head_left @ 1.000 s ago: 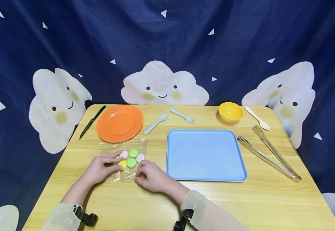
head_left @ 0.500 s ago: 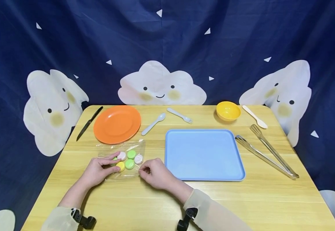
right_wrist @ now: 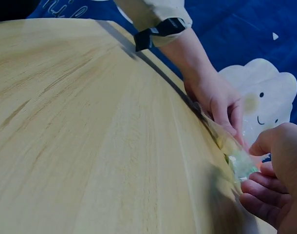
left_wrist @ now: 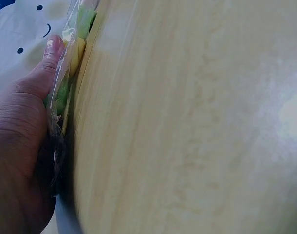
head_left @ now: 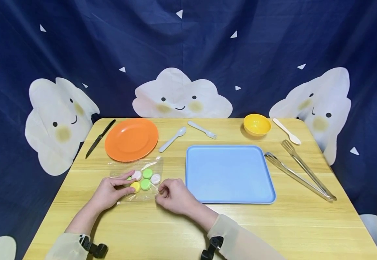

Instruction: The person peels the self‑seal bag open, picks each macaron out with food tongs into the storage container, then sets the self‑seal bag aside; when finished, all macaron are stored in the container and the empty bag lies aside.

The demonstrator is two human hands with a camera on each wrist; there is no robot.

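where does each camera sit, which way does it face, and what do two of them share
Head: worn on the head, looking forward and down at the table, bag and curtain; the left hand and right hand both show.
Left wrist: worn on that wrist, looking along the left hand to the bag, the table filling much of the frame; only the left hand shows.
Right wrist: worn on that wrist, looking across the table to the bag; the right hand shows close, the left beyond.
Shared: head and right wrist both show both hands and the bag.

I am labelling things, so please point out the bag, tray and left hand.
Bag (head_left: 146, 163), head view: its far clear part.
Tray (head_left: 230, 175), head view: bare middle.
Left hand (head_left: 111, 189), head view: its back.
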